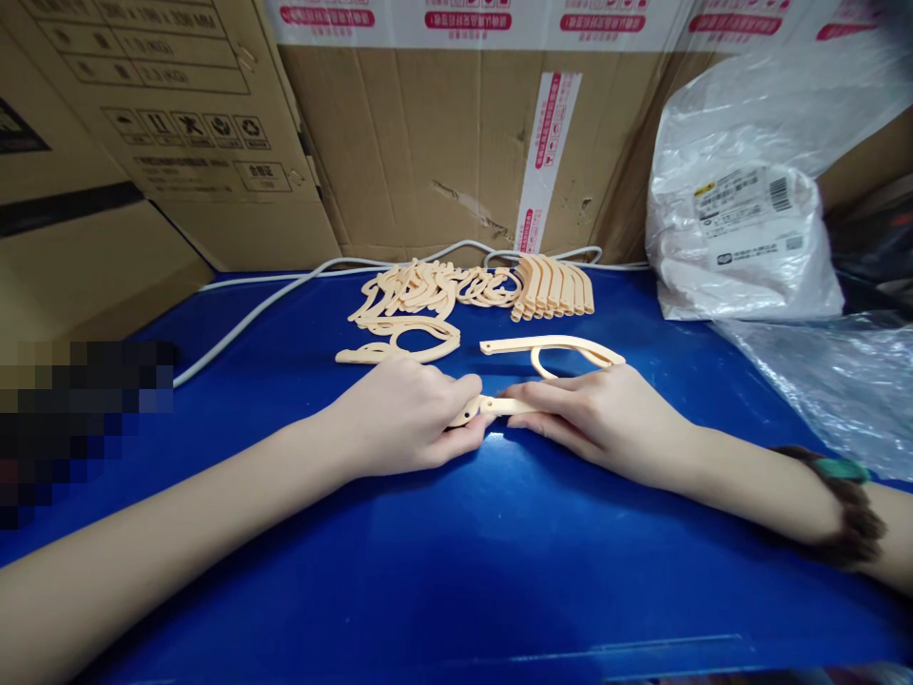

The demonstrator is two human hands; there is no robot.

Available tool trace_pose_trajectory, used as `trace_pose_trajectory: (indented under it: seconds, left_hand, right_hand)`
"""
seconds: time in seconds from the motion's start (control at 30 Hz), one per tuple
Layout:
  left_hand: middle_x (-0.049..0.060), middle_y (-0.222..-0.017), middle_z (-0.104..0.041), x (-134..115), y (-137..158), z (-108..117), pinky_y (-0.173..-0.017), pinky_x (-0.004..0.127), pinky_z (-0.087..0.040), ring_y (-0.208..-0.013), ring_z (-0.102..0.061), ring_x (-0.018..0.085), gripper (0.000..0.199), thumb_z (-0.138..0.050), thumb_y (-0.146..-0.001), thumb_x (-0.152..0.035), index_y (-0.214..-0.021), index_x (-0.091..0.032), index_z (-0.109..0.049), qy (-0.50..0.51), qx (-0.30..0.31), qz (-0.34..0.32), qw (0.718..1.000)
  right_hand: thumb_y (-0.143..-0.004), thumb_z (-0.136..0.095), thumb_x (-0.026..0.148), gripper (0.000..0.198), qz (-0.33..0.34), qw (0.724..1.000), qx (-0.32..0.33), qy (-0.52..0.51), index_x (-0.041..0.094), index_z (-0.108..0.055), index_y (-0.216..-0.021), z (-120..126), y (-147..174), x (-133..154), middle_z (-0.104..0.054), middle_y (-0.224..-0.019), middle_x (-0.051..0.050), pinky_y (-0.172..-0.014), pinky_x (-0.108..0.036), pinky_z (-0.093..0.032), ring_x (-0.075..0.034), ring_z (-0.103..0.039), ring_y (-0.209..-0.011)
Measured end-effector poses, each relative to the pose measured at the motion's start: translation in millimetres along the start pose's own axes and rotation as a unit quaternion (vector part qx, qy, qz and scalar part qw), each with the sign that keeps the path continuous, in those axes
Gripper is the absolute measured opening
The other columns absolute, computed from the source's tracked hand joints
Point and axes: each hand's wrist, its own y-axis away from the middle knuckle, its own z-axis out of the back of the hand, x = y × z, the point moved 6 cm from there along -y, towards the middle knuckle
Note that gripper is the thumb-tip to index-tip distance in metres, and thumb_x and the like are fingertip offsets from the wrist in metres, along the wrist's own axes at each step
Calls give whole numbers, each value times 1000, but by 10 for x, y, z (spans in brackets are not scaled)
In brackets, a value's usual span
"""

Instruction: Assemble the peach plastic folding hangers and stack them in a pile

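My left hand is closed, its thumb and fingers pinching the end of a cream plastic hanger part with a small dark hole. Facing it, my right hand grips a cream hanger arm, which also has a hole near its end. The two ends meet between my fingertips; whether they are joined I cannot tell. Just beyond my left hand lies a group of curved hanger parts. Behind my right hand is another curved arm with a ring-like piece beside it, partly hidden by the hand.
At the back of the blue table are a loose pile of cream parts and a neat row of curved arms. A white cable runs behind them. Cardboard boxes stand behind; a plastic bag sits right.
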Motion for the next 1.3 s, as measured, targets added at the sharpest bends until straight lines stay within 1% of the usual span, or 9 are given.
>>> trace_pose_trajectory:
  seconds: [0.13,0.33,0.5,0.73,0.9,1.0,1.1,1.2,1.3]
  left_hand:
    - [-2,-49,-55,7,-4,-19,-45,26,-20,-42,-49,12,31,-43,-91,-32,-63,-18,-49,12,21,14,1000]
    - [-1,-51,-58,20,-4,-66,-46,27,-21,-44,-52,13,32,-42,-91,-30,-62,-18,-50,33,58,30,997]
    - [-1,-50,-57,14,-14,-61,-46,27,-20,-44,-50,13,34,-42,-92,-31,-62,-18,-50,34,55,25,998]
    - [-2,-50,-53,24,6,-56,-46,25,-21,-43,-47,12,33,-43,-92,-31,-62,-18,-48,64,49,1,997]
    - [-2,-53,-54,33,28,-64,-46,25,-22,-44,-46,11,25,-43,-87,-28,-64,-18,-46,77,62,-20,995]
    - [-3,-52,-54,17,32,-42,-46,26,-24,-43,-45,11,21,-43,-84,-26,-64,-19,-45,72,54,-36,995]
    - [-3,-52,-55,-1,35,-25,-45,26,-25,-43,-46,11,23,-41,-86,-26,-65,-19,-46,68,47,-50,995]
    - [-2,-54,-57,-6,34,-29,-45,26,-26,-44,-48,11,25,-39,-89,-27,-67,-19,-48,65,47,-49,996]
    - [-2,-57,-59,-4,21,-31,-45,26,-26,-45,-50,11,26,-38,-89,-28,-68,-18,-50,53,42,-32,997]
  right_hand:
    - [-102,-38,39,35,-3,1000,1,-4,19,-66,-106,7,2,3,-72,-85,-2,-56,-28,-38,-16,-68,-69]
    - [-102,-37,40,37,-29,999,30,-32,18,-66,-103,-6,-8,-14,-70,-80,-3,-58,-26,-39,-15,-66,-68]
    - [-102,-37,40,37,-30,999,31,-34,18,-66,-105,-13,-7,-25,-70,-81,-4,-60,-25,-40,-16,-67,-70]
    - [-101,-40,38,33,-18,999,17,-22,20,-67,-101,14,0,-2,-71,-82,-4,-60,-24,-41,-15,-66,-69]
    - [-101,-41,37,30,10,1000,10,-22,20,-66,-105,24,-10,33,-72,-85,-3,-59,-25,-39,-14,-66,-69]
    - [-100,-43,36,29,24,1000,-1,-16,19,-66,-107,39,-12,42,-71,-82,-2,-58,-26,-37,-14,-65,-66]
    - [-101,-42,36,30,31,999,-5,-11,19,-65,-109,45,-12,39,-71,-84,-2,-59,-26,-38,-15,-65,-67]
    - [-101,-41,37,31,29,999,-4,-20,19,-65,-111,40,-10,21,-73,-90,-4,-62,-26,-40,-15,-67,-73]
    - [-101,-40,38,32,21,1000,-3,-15,20,-65,-108,33,-8,0,-73,-86,-3,-61,-26,-39,-15,-67,-71]
